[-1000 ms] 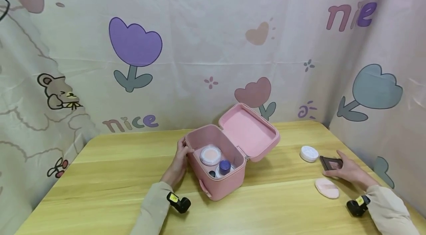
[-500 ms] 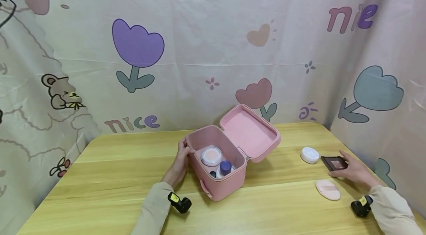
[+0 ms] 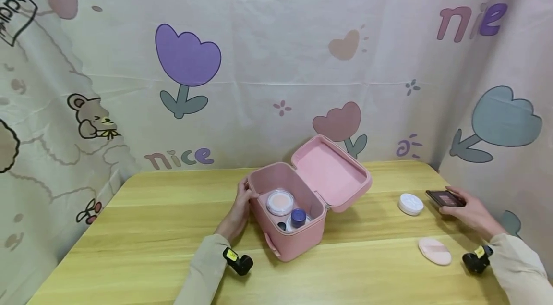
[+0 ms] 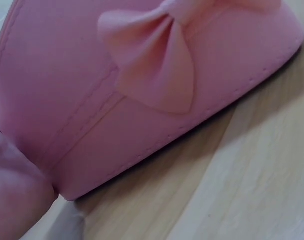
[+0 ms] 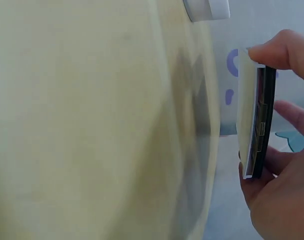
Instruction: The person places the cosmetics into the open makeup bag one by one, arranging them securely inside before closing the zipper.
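A pink cosmetic case (image 3: 298, 243) stands on the table with its lid up. My left hand (image 3: 237, 211) grips its left side, thumb over the rim; in the left wrist view the case's bow (image 4: 152, 60) shows beside that hand. Inside the case lie a round clear-rimmed compact (image 3: 280, 202), a blue-lidded jar (image 3: 298, 217) and a small dark item. Far right, my right hand (image 3: 472, 211) pinches a dark rectangular makeup palette (image 3: 445, 198) by its edges. The right wrist view shows the palette (image 5: 264, 120) edge-on between thumb and fingers, above the table.
A round white container (image 3: 410, 204) stands left of the palette. Nearer me lies a pale pink powder puff (image 3: 434, 251). A patterned curtain (image 3: 268, 55) hangs behind the table (image 3: 173, 228) and along its sides.
My right hand has taken hold of the palette and raised it off the table. The left hand stays on the case. The head view has turned slightly left.
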Tool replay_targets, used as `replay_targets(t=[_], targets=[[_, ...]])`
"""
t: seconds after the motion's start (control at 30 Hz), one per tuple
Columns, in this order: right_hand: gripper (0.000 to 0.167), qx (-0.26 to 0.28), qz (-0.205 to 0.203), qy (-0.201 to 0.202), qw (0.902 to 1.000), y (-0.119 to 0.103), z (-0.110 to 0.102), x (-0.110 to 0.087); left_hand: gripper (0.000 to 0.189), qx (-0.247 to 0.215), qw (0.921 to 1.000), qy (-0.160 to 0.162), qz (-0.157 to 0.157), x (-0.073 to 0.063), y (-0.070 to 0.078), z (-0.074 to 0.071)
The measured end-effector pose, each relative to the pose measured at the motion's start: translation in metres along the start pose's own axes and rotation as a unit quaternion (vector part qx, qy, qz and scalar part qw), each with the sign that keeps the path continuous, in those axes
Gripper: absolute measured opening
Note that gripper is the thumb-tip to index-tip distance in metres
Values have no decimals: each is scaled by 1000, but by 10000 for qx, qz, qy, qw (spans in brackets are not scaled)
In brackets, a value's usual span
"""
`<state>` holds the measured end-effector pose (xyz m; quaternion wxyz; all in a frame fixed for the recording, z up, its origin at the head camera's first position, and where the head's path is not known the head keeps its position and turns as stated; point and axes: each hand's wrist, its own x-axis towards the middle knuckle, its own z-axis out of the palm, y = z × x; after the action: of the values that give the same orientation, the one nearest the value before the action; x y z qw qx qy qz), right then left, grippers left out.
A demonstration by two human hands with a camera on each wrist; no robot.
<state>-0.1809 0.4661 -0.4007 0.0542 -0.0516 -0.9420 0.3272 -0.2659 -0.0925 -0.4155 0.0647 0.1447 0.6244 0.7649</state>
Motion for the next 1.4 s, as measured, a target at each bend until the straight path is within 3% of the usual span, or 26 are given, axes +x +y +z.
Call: replay_targets(t=[0.33,0.53,0.9,1.2,1.4], targets=[[81,159,-311,-3,9994,-4,-2,20,74,147,9998,-150,-76,1,5,0],[86,442,-475,172,9977,-7,3,19,73,13,9999,-144,95,2,4,2],[82,400,-1068,221,9932,-21,5,18,75,-34,9998,-91,172,3,4,3],[84,424,-954,321,9940,-51,13,14,73,-9,9999,-12,148,3,5,0],[87,322,-1236,404,9910,-60,12,11,73,28,9999,-61,93,3,5,2]])
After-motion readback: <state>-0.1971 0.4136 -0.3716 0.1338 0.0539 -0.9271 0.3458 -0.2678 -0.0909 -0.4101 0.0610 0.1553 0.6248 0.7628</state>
